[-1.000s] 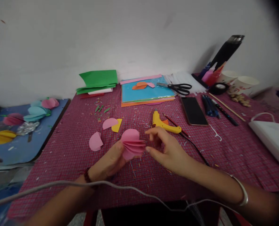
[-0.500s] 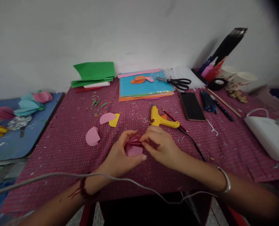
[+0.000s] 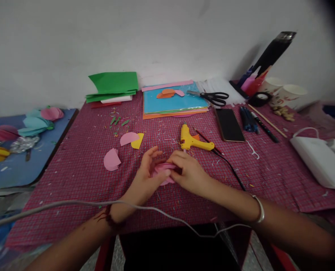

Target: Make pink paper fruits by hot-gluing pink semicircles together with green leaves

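Observation:
A stack of folded pink paper circles (image 3: 162, 173) lies low on the red checked tablecloth (image 3: 79, 177) near the front middle. My left hand (image 3: 145, 180) grips its left side with thumb below and fingers curled over the top. My right hand (image 3: 188, 171) pinches its right side. Both hands press the stack together. A yellow glue gun (image 3: 192, 140) lies just behind my right hand, its black cord trailing right. Loose pink (image 3: 111, 159) and yellow half circles (image 3: 137, 141) lie to the left of my hands.
At the back lie green paper sheets (image 3: 113, 86), a pile of coloured sheets (image 3: 174, 102), scissors (image 3: 215, 98), a black phone (image 3: 229, 124), pens (image 3: 248, 119), paper cups (image 3: 288, 95) and a white pouch (image 3: 314, 155). Finished paper shapes (image 3: 32, 126) rest on a blue board at left. A grey cable (image 3: 71, 205) crosses my forearms.
A second ago my left hand alone held the fanned-out pink stack with my right hand open beside it. Both hands have since closed on it and lowered it to the cloth.

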Motion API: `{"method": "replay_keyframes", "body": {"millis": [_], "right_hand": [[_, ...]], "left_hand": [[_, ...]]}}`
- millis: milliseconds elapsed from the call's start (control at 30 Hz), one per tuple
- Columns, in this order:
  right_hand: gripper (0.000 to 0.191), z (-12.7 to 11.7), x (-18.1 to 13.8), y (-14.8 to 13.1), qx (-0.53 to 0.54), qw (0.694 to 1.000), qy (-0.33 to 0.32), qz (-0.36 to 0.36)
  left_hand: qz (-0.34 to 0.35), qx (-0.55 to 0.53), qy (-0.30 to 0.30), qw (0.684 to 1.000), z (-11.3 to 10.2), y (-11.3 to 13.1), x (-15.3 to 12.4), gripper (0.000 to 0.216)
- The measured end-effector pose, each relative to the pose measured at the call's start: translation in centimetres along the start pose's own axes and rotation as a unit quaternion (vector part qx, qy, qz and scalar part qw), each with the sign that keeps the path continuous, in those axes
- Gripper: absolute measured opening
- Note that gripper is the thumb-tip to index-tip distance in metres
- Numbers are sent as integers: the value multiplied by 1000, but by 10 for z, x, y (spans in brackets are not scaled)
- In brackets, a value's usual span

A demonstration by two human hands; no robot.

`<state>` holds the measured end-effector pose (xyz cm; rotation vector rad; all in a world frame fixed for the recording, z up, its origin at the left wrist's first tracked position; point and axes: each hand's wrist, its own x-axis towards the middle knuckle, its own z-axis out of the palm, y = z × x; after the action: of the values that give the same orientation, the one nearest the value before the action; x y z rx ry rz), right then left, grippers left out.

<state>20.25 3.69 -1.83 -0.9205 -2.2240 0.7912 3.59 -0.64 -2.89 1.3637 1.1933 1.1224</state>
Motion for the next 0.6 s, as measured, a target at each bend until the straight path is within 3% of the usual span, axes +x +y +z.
{"method": "replay_keyframes", "body": {"millis": [67, 167, 233, 300, 367, 400, 433, 500, 600], "right_hand": [[11, 0, 1, 2, 21, 1000, 16, 1], [12, -3, 1, 3, 51, 998, 40, -16], [16, -8, 1, 4, 62, 996, 42, -55], [20, -16, 1, 5, 36, 993, 22, -113], [20, -24, -1, 7, -41, 983, -30, -175], [18, -26, -3, 9, -91, 974, -66, -197], [15, -28, -5, 11, -136, 962, -104, -212], [11, -29, -13, 16, -192, 943, -166, -215], [16, -29, -25, 21, -200, 940, -199, -191]], "left_hand": [[9, 50, 4, 999, 0, -1, 1, 57], [32, 152, 8, 988, -8, 4, 3, 24], [90, 223, 11, 971, -17, 10, 3, 12], [229, 331, 1, 915, -26, 16, 2, 15], [365, 437, -58, 820, -32, 19, 0, 22], [396, 476, -99, 779, -33, 19, -1, 24], [403, 506, -144, 749, -32, 18, -3, 24], [368, 541, -220, 724, -28, 15, -6, 20], [304, 534, -278, 738, -22, 11, -11, 22]]}}
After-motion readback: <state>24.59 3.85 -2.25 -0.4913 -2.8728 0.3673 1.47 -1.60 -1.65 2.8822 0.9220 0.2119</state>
